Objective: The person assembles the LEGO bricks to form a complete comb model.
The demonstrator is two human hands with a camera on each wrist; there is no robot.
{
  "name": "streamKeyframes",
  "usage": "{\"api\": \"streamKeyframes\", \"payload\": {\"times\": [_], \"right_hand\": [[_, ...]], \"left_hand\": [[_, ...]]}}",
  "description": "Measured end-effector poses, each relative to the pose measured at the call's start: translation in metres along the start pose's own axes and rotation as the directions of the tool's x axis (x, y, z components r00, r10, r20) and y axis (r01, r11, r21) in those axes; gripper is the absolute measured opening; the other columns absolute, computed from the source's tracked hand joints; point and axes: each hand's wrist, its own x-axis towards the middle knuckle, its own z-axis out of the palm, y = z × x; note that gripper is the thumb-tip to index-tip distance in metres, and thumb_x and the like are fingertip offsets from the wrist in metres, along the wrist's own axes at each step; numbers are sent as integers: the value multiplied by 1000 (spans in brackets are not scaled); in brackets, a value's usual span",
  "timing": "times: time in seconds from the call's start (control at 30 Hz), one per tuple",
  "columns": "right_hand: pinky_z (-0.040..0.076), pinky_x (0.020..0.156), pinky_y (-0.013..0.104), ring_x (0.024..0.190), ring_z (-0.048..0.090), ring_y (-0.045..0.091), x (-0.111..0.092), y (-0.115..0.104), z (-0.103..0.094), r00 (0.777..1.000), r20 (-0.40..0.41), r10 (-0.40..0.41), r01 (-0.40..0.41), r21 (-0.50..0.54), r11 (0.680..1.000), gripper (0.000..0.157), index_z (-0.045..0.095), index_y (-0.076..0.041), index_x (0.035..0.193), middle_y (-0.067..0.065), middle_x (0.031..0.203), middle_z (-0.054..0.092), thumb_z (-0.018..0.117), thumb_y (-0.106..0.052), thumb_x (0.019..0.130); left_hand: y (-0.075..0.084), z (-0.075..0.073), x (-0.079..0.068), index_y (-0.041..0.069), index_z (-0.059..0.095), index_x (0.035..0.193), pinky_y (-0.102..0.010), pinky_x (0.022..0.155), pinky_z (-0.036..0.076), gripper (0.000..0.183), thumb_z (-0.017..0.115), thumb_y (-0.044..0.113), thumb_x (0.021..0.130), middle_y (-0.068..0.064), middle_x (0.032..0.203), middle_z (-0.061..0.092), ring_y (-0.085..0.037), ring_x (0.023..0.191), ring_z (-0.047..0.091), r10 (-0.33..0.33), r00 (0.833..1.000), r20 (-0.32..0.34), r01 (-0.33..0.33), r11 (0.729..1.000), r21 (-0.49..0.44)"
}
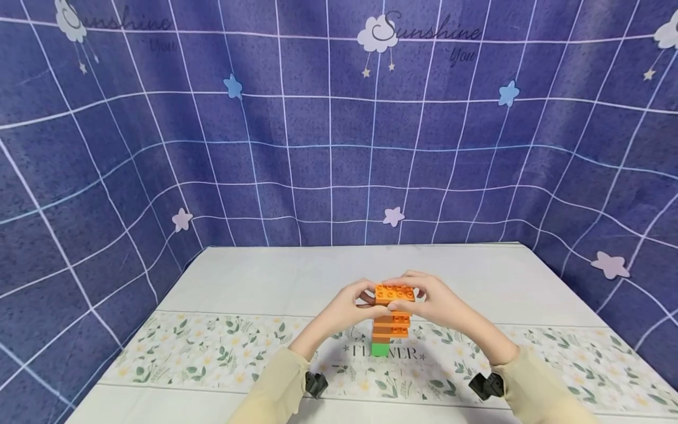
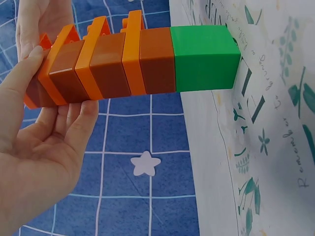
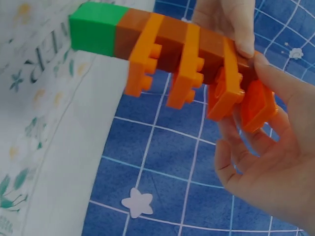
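A tower of toy building bricks stands on the table, a green brick (image 2: 204,58) at its base. Above that, brown bricks (image 2: 114,64) alternate with thin orange bricks (image 3: 184,69), which jut out to the right. At the top is an orange brick (image 1: 394,294) with its studs facing up. My left hand (image 1: 349,307) holds the tower's upper left side, thumb in front and fingers behind. From the right, my right hand (image 1: 431,301) pinches the top orange brick, its thumb along the front. The tower leans slightly in the wrist views.
A white table (image 1: 265,274) carries a printed band of flowers and leaves, with lettering around the tower's foot. Behind and at both sides hangs a blue curtain (image 1: 307,165) with a grid and stars. Black devices (image 1: 316,384) sit at the wrists.
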Motion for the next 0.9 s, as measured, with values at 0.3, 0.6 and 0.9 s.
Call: {"api": "streamKeyframes", "payload": {"times": [0.3,0.6,0.9], "right_hand": [[48,69,27,83,53,4,-8,7,3,995,-81,-59,56,-37,998,46,58,-16,129,-3,111,65,69,-26,86],[51,74,26,84,60,10,-14,12,7,992,-128,19,-14,41,999,39,57,-14,120,-6,99,68,70,-24,84],[53,74,26,86,62,13,-18,16,8,990,-121,69,-54,120,991,33,55,-17,115,-2,103,66,69,-24,86]], "left_hand": [[2,1,1,13,60,109,-25,88,52,32,71,30,84,-3,107,58,-13,98,57,2,1000,0,-2,1000,18],[-1,1,-3,13,59,106,-27,82,54,30,72,28,83,-8,105,58,-13,91,63,-29,1000,3,29,999,-42],[-1,2,-3,11,58,110,-26,84,53,32,72,23,84,-5,104,58,-13,92,59,-18,1000,2,18,998,-62]]}}
